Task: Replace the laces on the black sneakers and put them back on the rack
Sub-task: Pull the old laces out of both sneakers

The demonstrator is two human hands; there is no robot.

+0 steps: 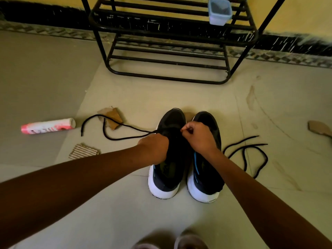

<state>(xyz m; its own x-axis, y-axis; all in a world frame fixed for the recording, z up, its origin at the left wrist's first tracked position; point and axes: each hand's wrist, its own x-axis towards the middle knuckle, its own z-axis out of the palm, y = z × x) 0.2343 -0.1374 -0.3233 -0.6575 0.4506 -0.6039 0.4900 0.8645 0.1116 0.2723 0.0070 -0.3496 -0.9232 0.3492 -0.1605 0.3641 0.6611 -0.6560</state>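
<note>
Forearms point(71, 186) over beige floor point(107, 216); right fingers point(186, 129) pinch lace point(125, 125), left hand point(154, 148) fingers hidden; rack point(161, 77), yellow wall point(305, 13).

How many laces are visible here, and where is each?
2. One lace runs from the left sneaker leftward over the floor. The other lace lies loose on the floor right of the right sneaker. More could be hidden under the left hand and right hand.
</note>
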